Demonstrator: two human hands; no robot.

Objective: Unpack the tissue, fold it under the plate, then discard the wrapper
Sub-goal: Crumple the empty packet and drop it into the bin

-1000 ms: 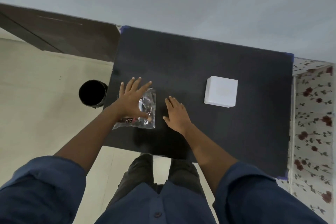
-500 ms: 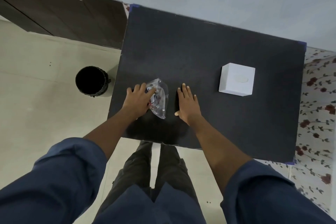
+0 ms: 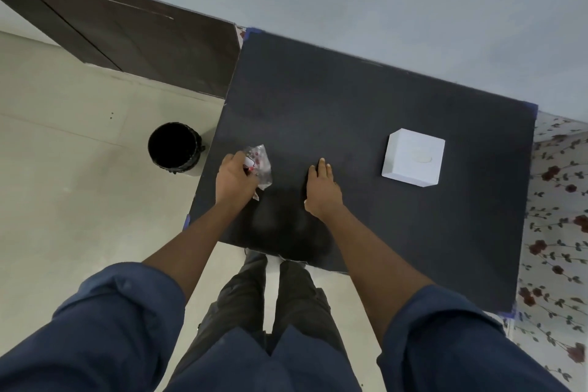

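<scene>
Navy-blue sleeves (image 3: 95,328), two of them, reach over one black table (image 3: 366,105). Nearest its left edge, the left hand (image 3: 234,180) is curled closed around one crumpled clear wrapper (image 3: 260,165) with red print. Beside it, apart, the right hand (image 3: 322,189) lies flat and open, fingers together, palm on the tabletop, holding nothing. Farther right sits one white square plate (image 3: 413,156). One black bin (image 3: 175,147) stands on the floor left of the table.

The left hand (image 3: 234,180) clutches the crumpled wrapper (image 3: 259,165) over the black table (image 3: 366,99); the right hand (image 3: 322,192) rests flat.
</scene>
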